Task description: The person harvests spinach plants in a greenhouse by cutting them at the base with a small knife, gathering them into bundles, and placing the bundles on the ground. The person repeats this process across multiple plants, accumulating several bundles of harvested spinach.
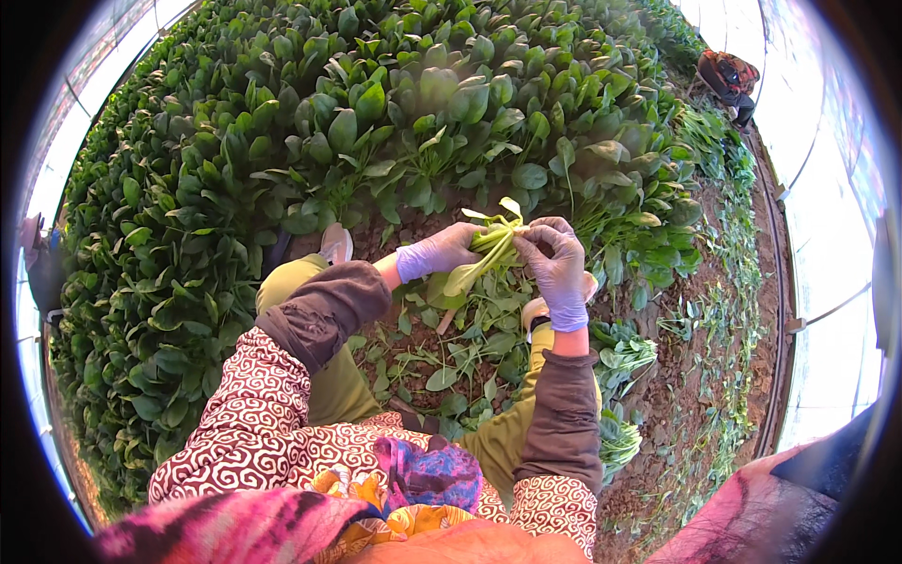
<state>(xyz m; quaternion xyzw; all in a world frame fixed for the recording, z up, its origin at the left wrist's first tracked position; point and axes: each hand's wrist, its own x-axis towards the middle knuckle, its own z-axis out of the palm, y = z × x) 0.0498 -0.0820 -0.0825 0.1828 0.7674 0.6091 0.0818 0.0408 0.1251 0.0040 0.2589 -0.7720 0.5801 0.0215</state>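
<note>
My left hand (pixel 447 248), in a pale purple glove, grips a leafy green plant (pixel 493 247), which looks like spinach, by its stems. The plant's root end points toward my right hand (pixel 554 255), gloved the same way. Thumb and fingers of that hand pinch at the base of the stems. A few pale yellowish leaves stick up and hang down from the plant. Below both hands, loose leaves (pixel 486 345) lie scattered on the soil between my legs. A thin flat piece (pixel 447 321) of unclear material rests among them.
Dense rows of standing spinach-like plants (pixel 338 134) fill the ground ahead and to the left. Picked bunches (pixel 626 356) lie on the soil (pixel 676 451) at the right. Another person (pixel 729 77) is at the far right, near the plastic greenhouse wall (pixel 831 282); a dark figure (pixel 44 268) shows at the left edge.
</note>
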